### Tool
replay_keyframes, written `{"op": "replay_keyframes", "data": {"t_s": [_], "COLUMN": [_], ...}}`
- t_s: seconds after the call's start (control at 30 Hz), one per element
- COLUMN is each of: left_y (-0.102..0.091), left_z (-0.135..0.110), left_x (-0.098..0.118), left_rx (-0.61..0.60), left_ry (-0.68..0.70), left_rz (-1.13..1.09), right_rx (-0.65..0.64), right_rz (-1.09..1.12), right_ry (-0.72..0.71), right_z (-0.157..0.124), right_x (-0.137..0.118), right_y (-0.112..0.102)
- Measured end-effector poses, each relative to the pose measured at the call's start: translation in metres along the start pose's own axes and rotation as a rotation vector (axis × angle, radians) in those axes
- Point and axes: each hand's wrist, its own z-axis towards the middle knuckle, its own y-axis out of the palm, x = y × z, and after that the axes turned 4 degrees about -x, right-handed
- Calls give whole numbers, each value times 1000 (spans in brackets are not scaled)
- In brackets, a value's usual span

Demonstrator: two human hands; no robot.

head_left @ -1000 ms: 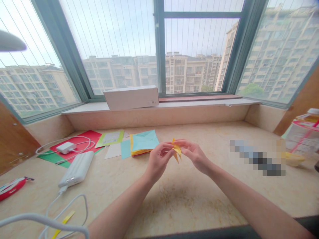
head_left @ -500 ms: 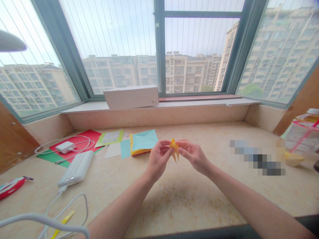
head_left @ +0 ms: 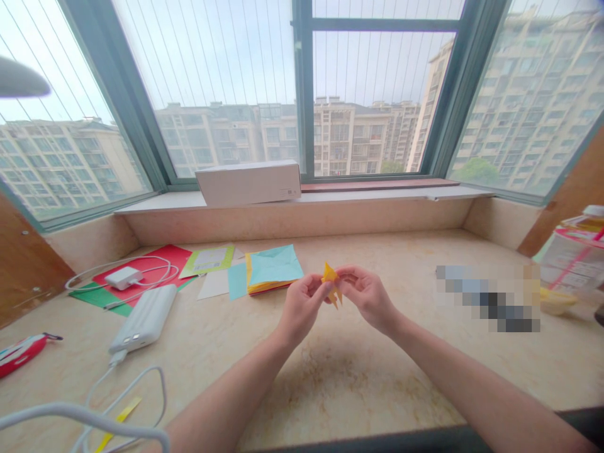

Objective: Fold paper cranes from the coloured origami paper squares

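A small folded piece of yellow origami paper (head_left: 329, 273) is pinched between both hands above the stone-patterned counter. Two narrow points stick out of it at the bottom and one peak at the top. My left hand (head_left: 302, 307) grips its left side with thumb and fingers closed. On the opposite side my right hand (head_left: 367, 297) pinches it the same way. Fingertips cover part of the folds. Just left of and behind my left hand lies a stack of square paper (head_left: 274, 265), light blue on top with yellow sheets beneath.
At left, a white power bank (head_left: 144, 319) with cables and a white charger (head_left: 123, 277) lie near red and green paper (head_left: 165, 259). A red pouch (head_left: 22, 355) sits at the left edge. A white box (head_left: 249, 182) stands on the sill; a plastic container (head_left: 569, 258) is at right.
The yellow paper has tilted slightly between my fingers, its lower points shifting a little to the right. Both hands stay closed on it and have barely moved.
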Motion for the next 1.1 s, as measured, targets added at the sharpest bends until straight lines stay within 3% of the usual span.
{"op": "replay_keyframes", "data": {"t_s": [0.17,0.47,0.7,0.93,1.1], "left_y": [0,2,5,6,6], "left_z": [-1,-3,-4,-2,-3], "left_x": [-3,-6,-5,-7,-4], "left_rx": [14,-32,-35,-43,-48], "left_ry": [33,74,47,33,19], "left_rz": [31,41,75,53,69], "right_rx": [14,197,96,137,91], "right_rz": [-3,64,2,-43,-97], "right_ry": [33,-4,58,47,64], "right_z": [-1,0,1,0,-1], "right_x": [-1,-4,-1,-1,-7], "right_y": [0,6,1,-1,-3]}}
